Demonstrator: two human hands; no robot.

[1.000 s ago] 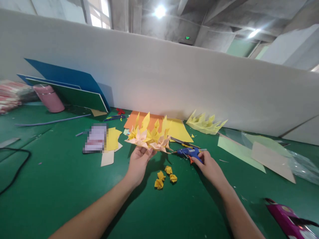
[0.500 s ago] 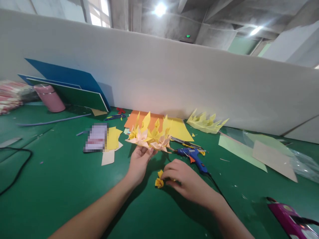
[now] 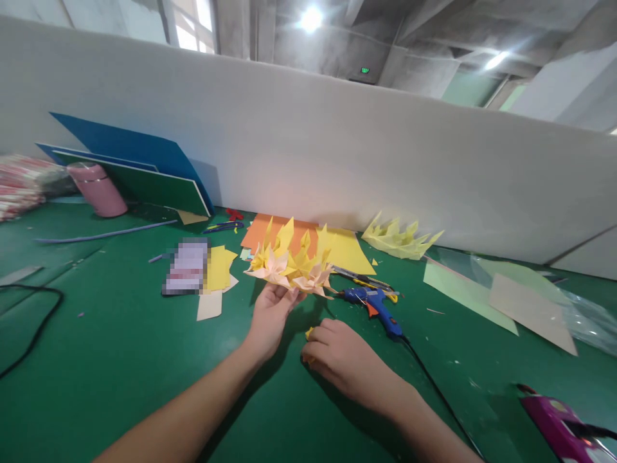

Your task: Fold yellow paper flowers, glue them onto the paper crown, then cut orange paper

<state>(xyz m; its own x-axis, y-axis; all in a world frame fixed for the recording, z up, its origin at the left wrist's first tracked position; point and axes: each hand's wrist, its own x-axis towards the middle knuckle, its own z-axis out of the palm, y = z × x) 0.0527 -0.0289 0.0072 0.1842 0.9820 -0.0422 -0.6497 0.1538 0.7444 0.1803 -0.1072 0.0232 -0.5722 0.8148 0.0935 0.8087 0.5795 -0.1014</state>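
Paper crown: in the head view, the left hand pinches its lower rim, above the bench, toward the far edge. Probably light, easily crushed; that rim suits holding. Right hand curls over yellow folded pieces; grasp hidden, cannot tell.
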